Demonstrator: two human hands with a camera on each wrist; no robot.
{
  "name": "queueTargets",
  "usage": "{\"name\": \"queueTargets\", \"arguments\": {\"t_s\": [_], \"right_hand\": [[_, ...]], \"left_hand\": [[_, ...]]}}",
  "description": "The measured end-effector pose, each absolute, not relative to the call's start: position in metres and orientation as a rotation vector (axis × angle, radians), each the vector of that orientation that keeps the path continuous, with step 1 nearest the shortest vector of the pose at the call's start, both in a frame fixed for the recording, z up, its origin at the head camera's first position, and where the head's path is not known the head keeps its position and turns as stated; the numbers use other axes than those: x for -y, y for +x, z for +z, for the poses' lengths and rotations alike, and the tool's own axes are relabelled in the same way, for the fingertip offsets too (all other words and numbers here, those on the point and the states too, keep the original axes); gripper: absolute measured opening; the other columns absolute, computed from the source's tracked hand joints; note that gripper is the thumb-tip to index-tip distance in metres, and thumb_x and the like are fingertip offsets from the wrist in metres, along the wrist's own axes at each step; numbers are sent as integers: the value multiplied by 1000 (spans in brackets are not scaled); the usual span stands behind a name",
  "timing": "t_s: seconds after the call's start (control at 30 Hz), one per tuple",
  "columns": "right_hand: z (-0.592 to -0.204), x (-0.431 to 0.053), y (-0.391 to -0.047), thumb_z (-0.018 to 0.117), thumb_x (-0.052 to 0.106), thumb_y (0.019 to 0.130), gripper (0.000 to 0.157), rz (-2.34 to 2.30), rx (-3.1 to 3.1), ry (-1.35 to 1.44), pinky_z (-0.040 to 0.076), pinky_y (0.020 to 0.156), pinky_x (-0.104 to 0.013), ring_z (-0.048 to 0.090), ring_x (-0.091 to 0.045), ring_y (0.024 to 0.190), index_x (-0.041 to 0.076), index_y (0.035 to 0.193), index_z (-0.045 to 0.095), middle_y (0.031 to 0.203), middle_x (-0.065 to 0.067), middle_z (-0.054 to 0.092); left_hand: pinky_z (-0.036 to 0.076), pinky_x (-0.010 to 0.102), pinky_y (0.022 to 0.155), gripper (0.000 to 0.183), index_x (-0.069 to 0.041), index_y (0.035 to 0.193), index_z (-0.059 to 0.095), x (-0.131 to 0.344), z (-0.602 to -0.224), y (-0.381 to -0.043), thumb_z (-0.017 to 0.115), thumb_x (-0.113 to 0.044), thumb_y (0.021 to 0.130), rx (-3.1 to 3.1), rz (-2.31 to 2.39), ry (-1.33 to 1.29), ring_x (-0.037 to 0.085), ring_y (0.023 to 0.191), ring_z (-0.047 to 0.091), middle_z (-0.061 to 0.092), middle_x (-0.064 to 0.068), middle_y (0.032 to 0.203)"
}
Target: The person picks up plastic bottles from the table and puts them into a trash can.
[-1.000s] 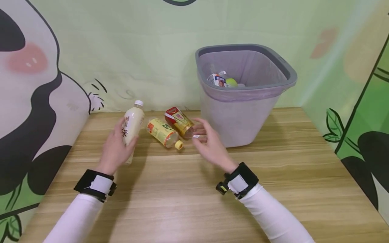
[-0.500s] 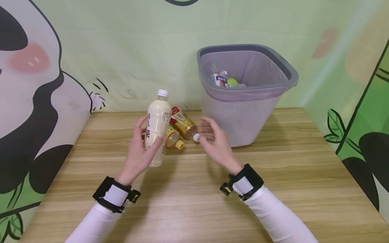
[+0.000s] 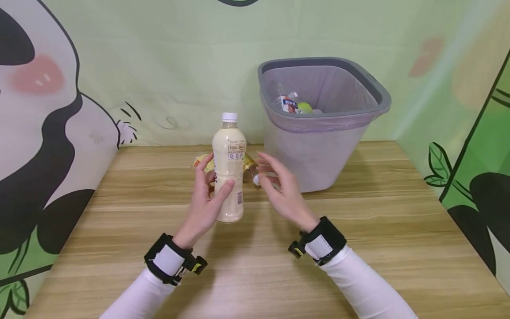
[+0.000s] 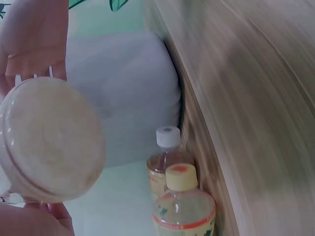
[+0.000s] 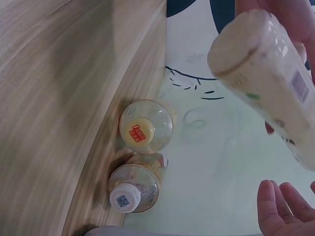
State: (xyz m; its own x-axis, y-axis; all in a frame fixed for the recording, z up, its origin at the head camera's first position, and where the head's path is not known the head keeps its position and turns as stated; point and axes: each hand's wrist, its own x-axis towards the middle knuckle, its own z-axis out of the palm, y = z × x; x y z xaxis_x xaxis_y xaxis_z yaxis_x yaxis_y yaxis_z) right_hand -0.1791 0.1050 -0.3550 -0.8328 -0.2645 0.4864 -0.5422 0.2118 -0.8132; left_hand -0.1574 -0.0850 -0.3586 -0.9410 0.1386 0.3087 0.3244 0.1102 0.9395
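My left hand [image 3: 201,212] grips a cream-coloured drink bottle [image 3: 230,150] with a white cap, thumb on its near side. The bottle is upright and lifted; its round base faces the left wrist view. My right hand [image 3: 287,195] is just right of it, fingers loosely bent and holding nothing. Behind the raised bottle, two bottles lie on the table, mostly hidden in the head view. In the right wrist view, one is a clear bottle with a yellow cap [image 5: 146,127], the other a brownish-gold bottle with a white cap [image 5: 133,189].
A grey bin [image 3: 307,155] with a dark rim and thin liner stands at the back right. Inside are a bottle with a blue and white label [image 3: 287,104] and a green round thing [image 3: 304,107]. A printed cloth wall [image 3: 179,66] borders the wooden table [image 3: 255,274].
My left hand has carried the cream-coloured bottle rightward and turned it more upright, in front of the two lying bottles. My right hand has shifted only slightly.
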Motion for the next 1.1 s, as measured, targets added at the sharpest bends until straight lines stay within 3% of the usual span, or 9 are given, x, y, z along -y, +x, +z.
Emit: {"name": "queueTargets", "arguments": {"t_s": [0.2,0.4,0.6,0.77,1.0,1.1], "right_hand": [[-374,-107,-192,48,7,97,52,1686,2217,858,52,89,-33,53,-23,115,12,147,34,133,-13,50],[-377,-108,-192,47,16,98,55,1675,2221,890,50,91,-33,53,-21,115,21,150,28,134,-12,49],[-378,-110,-193,46,15,98,59,1644,2255,918,49,94,-36,49,-23,120,20,151,21,144,-10,40],[-379,-113,-194,47,18,98,61,1583,2289,921,49,93,-41,47,-26,122,18,152,18,149,-10,34],[-381,-119,-195,56,27,93,74,1399,2391,912,53,76,-36,56,-20,102,23,153,14,147,-7,38],[-381,-123,-196,62,24,89,82,1362,2422,943,52,80,-37,55,-21,104,24,153,11,149,-8,35]], "left_hand": [[49,49,84,66,-14,148,11,77,-359,-158,52,-13,96,2222,-2004,-530,35,107,55,48,21,136],[48,46,86,64,-19,147,13,73,-373,-167,53,-15,97,2172,-2035,-582,30,108,56,51,16,135],[43,47,96,59,-8,146,18,68,-354,-155,51,-12,97,2238,-1998,-533,30,120,48,43,20,139],[45,48,96,47,1,141,33,68,-354,-153,49,-10,98,2256,-1896,-535,33,119,47,43,20,139],[49,43,93,36,6,131,48,72,-352,-150,46,-9,99,2321,-1787,-556,32,117,50,52,21,131],[49,42,92,34,7,128,50,73,-352,-149,45,-9,99,2343,-1738,-578,32,117,51,53,22,128]]}}
